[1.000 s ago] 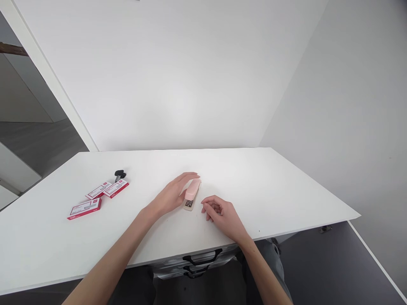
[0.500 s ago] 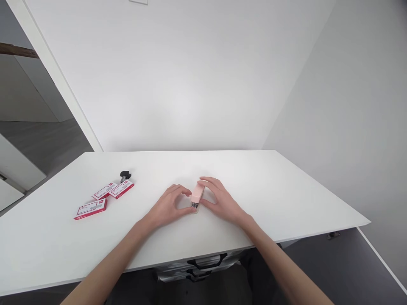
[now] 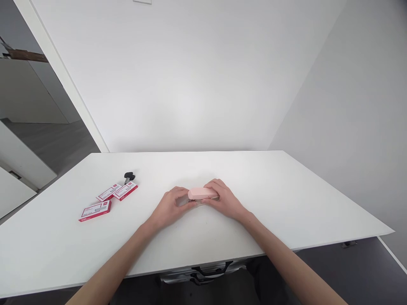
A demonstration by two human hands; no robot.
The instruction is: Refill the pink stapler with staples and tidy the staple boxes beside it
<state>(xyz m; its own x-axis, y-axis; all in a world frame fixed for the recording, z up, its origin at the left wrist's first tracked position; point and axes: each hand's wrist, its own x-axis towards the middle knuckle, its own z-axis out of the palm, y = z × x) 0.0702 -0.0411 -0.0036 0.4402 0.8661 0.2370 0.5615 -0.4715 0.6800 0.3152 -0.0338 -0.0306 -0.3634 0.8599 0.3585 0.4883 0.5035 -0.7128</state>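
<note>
A pink stapler [image 3: 199, 193] lies crosswise over the white table in front of me, with its long side turned toward me. My right hand [image 3: 224, 199] is closed around the right end, thumb along the near side and fingers over the top. At the other end, my left hand [image 3: 171, 207] pinches the tip, its thumb low by the base and its fingertips behind. Part of the metal under the pink cover shows near my left thumb. Tiny dark specks lie on the table below the stapler; they are too small to name.
Left of my hands lie a red-and-white box [image 3: 95, 210], a second box [image 3: 109, 192] and a third box [image 3: 125, 190]. Behind them is a small black-and-metal item [image 3: 129, 176]. A wall [image 3: 190, 84] rises at the table's [image 3: 254, 178] far edge. Black handles [image 3: 211, 271] show below the front edge.
The stapler has turned from pointing away from me to lying sideways. My right hand has shifted to its right end, and small specks now show on the table. The view has shifted slightly.
</note>
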